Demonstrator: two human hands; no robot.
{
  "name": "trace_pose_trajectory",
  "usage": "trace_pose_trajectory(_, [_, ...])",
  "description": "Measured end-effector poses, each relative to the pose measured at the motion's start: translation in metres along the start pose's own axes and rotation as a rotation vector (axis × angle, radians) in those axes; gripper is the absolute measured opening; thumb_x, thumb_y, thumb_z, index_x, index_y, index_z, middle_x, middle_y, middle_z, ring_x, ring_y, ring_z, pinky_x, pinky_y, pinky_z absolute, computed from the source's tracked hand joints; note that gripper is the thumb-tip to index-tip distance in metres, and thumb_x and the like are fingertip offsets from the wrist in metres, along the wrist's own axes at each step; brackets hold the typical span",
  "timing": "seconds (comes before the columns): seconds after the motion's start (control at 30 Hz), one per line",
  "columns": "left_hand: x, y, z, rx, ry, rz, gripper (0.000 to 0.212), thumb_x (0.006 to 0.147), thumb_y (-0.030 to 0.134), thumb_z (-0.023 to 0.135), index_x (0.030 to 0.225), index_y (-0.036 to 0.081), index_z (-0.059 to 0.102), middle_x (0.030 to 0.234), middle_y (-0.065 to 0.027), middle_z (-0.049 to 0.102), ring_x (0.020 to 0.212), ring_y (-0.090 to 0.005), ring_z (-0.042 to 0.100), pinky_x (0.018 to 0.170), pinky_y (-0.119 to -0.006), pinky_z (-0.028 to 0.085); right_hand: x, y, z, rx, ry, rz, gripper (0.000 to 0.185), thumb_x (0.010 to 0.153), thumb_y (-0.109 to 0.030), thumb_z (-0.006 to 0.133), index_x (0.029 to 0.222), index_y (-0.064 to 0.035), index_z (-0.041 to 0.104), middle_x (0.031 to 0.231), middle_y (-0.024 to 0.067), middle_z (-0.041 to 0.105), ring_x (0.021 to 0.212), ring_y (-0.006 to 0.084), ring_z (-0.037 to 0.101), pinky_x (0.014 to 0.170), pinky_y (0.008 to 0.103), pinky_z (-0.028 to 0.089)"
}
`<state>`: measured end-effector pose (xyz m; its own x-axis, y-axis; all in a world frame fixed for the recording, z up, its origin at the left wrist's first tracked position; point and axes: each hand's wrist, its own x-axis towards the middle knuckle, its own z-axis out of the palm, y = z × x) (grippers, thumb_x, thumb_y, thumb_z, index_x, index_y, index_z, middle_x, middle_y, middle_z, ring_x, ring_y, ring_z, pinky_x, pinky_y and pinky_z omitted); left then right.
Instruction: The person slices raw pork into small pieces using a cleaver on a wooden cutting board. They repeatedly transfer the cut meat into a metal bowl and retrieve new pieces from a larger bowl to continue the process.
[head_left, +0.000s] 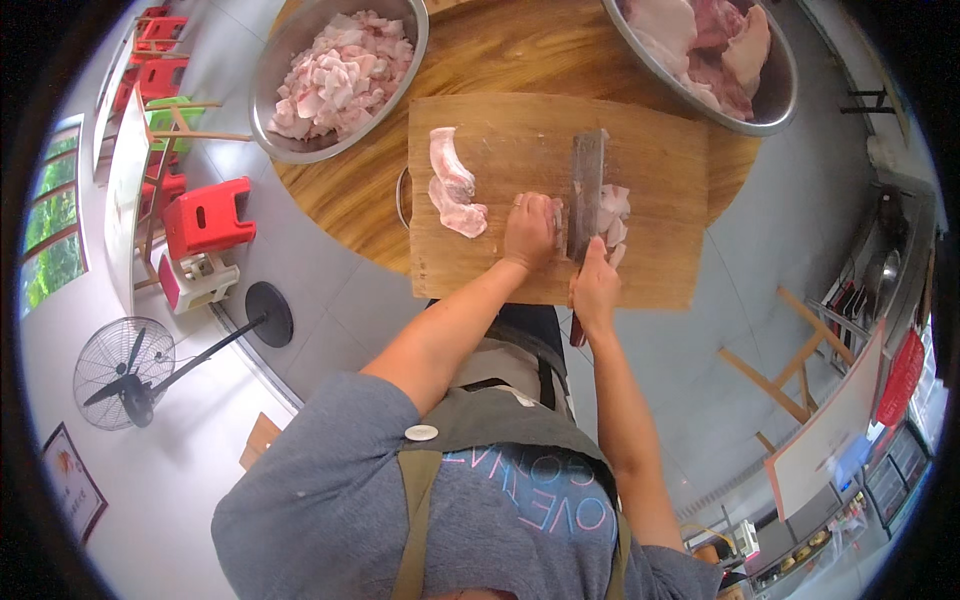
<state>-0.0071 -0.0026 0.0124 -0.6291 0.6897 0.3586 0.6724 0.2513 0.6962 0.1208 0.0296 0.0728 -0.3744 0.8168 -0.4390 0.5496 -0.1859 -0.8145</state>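
On the wooden cutting board (660, 225), my right hand (596, 289) grips a cleaver (586, 195) by its handle, the broad blade pointing away from me. My left hand (531, 231), fingers curled, presses on a piece of raw meat (558, 225) just left of the blade. Cut pale meat pieces (614, 217) lie along the blade's right side. Two uncut strips of raw meat (454, 180) rest on the board's left part, touching or close together. Whether the blade's edge touches the board cannot be told.
A metal bowl (420, 45) of chopped fatty meat stands at the back left of the round wooden table (495, 52). Another metal bowl (787, 105) with large raw chunks stands at the back right. A pedestal fan (127, 375) and red stools (210, 217) are to the left.
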Motion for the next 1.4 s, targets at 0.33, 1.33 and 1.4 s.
trace_pose_trajectory(0.33, [-0.008,-0.006,0.005,0.116,-0.046,-0.007,0.005,0.081,0.003,0.051,0.081,0.002,0.046,0.079,-0.0174,0.048,0.076,-0.0356,0.047,0.068,-0.043,0.040,-0.068,-0.022,-0.016,-0.317,-0.123,-0.113,0.044,0.097,-0.034,0.034,0.100,0.0011,0.060,0.079,0.0285,0.058,0.076,0.0458,0.057,0.062,0.0505,0.045])
trace_pose_trajectory(1.33, [0.000,-0.012,-0.016,0.103,-0.229,0.329,0.026,0.077,0.011,0.058,0.100,-0.001,0.054,0.094,-0.0154,0.053,0.088,-0.0321,0.049,0.081,-0.043,0.039,0.031,-0.022,-0.035,-0.318,-0.064,0.009,0.065,0.096,-0.048,0.025,0.079,0.0023,0.064,0.074,0.0265,0.060,0.076,0.0470,0.056,0.068,0.0511,0.042])
trace_pose_trajectory(1.4, [-0.004,-0.001,-0.023,0.009,-0.089,0.131,0.032,0.076,0.014,0.061,0.104,0.000,0.053,0.102,-0.0173,0.051,0.092,-0.0334,0.048,0.082,-0.043,0.039,0.019,-0.018,-0.045,-0.261,0.015,-0.017,0.064,0.095,-0.048,0.027,0.082,0.0018,0.064,0.075,0.0262,0.060,0.077,0.0462,0.057,0.066,0.0498,0.042])
